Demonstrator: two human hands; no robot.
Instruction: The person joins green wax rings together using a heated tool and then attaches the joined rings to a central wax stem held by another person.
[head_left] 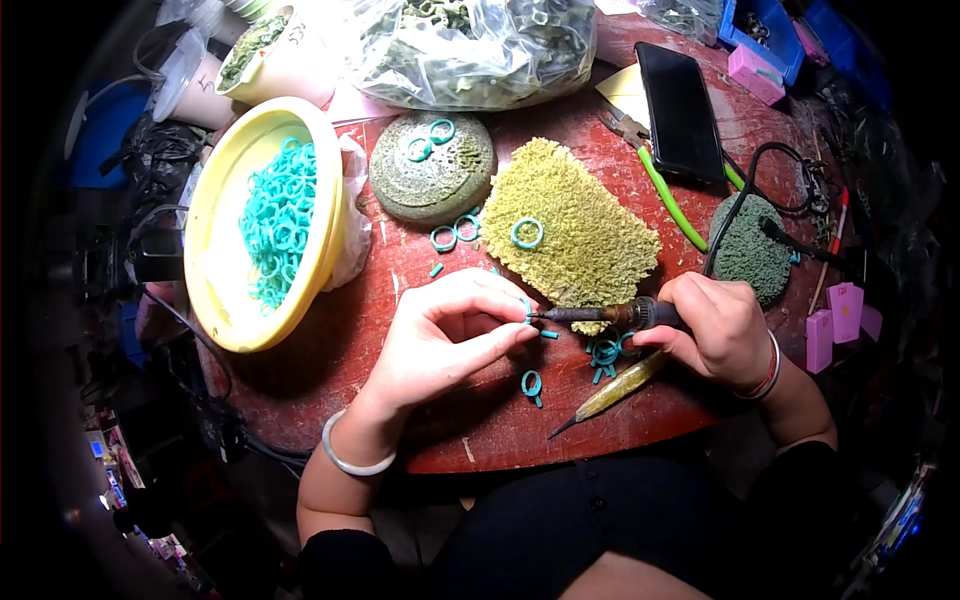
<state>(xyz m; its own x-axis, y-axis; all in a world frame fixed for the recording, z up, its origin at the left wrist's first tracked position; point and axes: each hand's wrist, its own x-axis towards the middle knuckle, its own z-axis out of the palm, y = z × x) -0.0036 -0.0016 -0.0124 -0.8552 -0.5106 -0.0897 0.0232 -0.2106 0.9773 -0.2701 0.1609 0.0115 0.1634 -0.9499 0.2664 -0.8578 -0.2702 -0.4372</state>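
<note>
My left hand [445,330] pinches a small teal ring [527,309] between thumb and fingertips, mostly hidden by the fingers. In my right hand [722,330] is a corded soldering iron [625,315], its thin dark tip pointing left and meeting or nearly meeting the ring. Under the iron lies a rough yellow sponge-like pad [570,225] with another teal ring [527,233] on it. More teal rings [605,352] and short teal sticks lie below the iron. Near my right hand rests a yellowish-handled pointed tool [620,388]. One ring with a stem [531,384] lies nearer me.
A yellow basin [325,150] of teal rings stands left. A round grey-green block [430,170] carries two rings. Behind are a clear bag [470,60] and cups. Right are a phone [680,110], green-handled pliers [670,200], a green pad [750,245] and pink blocks [846,310].
</note>
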